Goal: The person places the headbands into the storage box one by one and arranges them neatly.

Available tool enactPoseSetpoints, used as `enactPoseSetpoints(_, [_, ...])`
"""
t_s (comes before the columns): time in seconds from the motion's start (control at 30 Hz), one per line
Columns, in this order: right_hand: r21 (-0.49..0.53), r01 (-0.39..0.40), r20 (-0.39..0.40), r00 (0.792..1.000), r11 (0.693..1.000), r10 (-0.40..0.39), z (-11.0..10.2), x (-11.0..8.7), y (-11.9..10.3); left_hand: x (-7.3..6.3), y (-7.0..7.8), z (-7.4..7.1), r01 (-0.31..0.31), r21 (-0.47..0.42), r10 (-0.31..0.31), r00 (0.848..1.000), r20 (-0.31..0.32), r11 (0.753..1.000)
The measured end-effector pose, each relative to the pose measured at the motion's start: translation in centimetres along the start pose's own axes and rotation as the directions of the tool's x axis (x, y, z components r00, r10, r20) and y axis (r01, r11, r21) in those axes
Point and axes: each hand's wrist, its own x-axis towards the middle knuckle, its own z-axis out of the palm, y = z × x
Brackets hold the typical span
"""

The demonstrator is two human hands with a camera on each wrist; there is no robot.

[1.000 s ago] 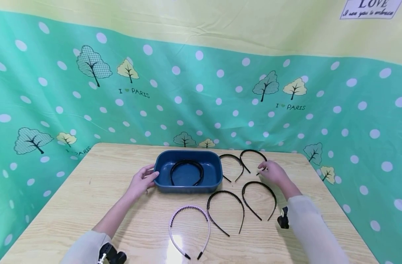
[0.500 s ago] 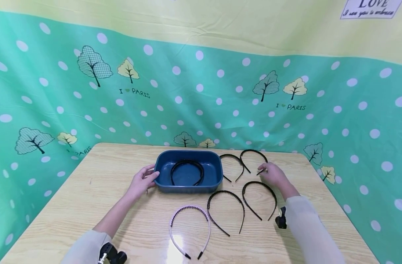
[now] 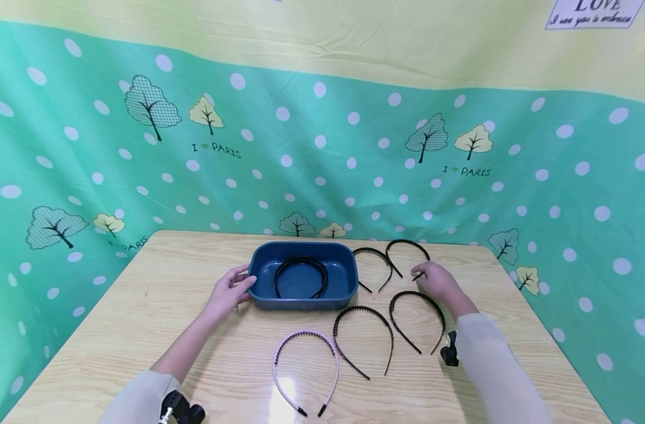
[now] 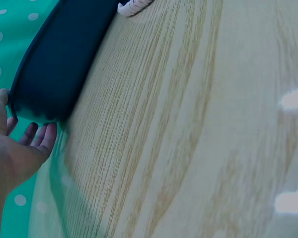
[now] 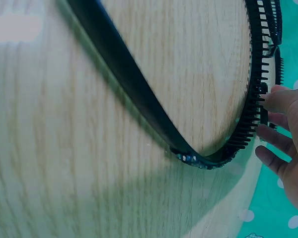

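In the head view my left hand grips the left end of a blue plastic tub, thumb over the rim and the other fingers against the outer wall, as the left wrist view also shows. A black toothed headband lies inside the tub. At the back right my right hand pinches one leg of another black headband, whose tip pokes out past the fingers. In the right wrist view, a nearer black headband with small shiny stones partly overlaps that hand's fingertips.
Right of the tub lies a black headband; two more, one black headband and another black headband, lie in front. A lilac headband is nearest on the wooden table. A patterned curtain hangs behind.
My right wrist and forearm have shifted slightly left, the fingers staying at the headband's leg. My left hand and the tub have not moved.
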Motion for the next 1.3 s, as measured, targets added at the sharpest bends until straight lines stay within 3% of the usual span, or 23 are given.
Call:
enactPoseSetpoints(0.4, [-0.055, 0.056, -0.011, 0.998, 0.997, -0.056, 0.0, 0.1, 0.1, 0.0, 0.0, 0.1, 0.000, -0.004, 0.000, 1.000, 0.001, 1.000])
enactPoseSetpoints(0.83, [0.030, 0.023, -0.061, 0.998, 0.999, -0.022, 0.1, -0.6, -0.1, 0.1, -0.1, 0.2, -0.004, -0.009, 0.004, 1.000, 0.002, 1.000])
enactPoseSetpoints(1.3, [0.000, 0.048, -0.116, 0.992, 0.999, -0.047, -0.1, -1.1, -0.3, 0.2, -0.2, -0.1, -0.004, -0.002, 0.004, 1.000, 0.004, 1.000])
